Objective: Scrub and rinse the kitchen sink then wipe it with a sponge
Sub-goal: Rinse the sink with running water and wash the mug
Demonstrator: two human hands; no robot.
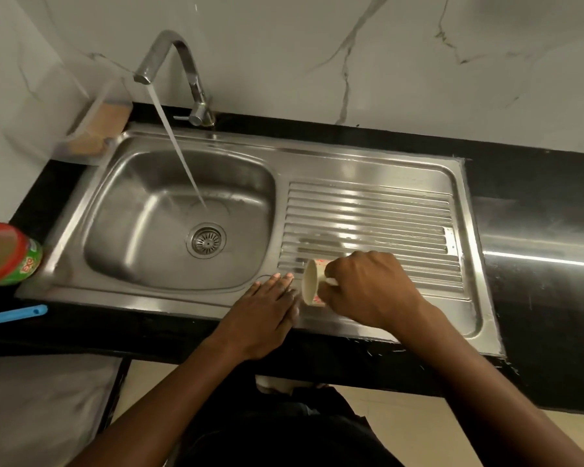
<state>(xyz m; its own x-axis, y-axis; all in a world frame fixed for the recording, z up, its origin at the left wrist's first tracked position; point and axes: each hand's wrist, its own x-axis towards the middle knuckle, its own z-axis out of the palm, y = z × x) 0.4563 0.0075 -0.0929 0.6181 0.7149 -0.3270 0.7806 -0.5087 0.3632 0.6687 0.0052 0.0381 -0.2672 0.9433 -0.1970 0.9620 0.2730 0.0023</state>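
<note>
Tipping a cup over the steel sink while the tap runs.

My right hand [368, 291] grips a pale cup [312, 281] by its handle, tilted on its side with the mouth facing left, over the near corner of the ribbed drainboard [368, 214]. My left hand [267, 315] lies flat with fingers straight on the sink's front rim, just beside the cup. The sink [142, 230] is set into the black worktop [536, 230]. Water [179, 150] streams from the tap [179, 52] into the basin, landing behind the strainer [206, 240]. A red-lidded tub [7, 254] and a blue handle [14, 315] lie at the left.
</note>
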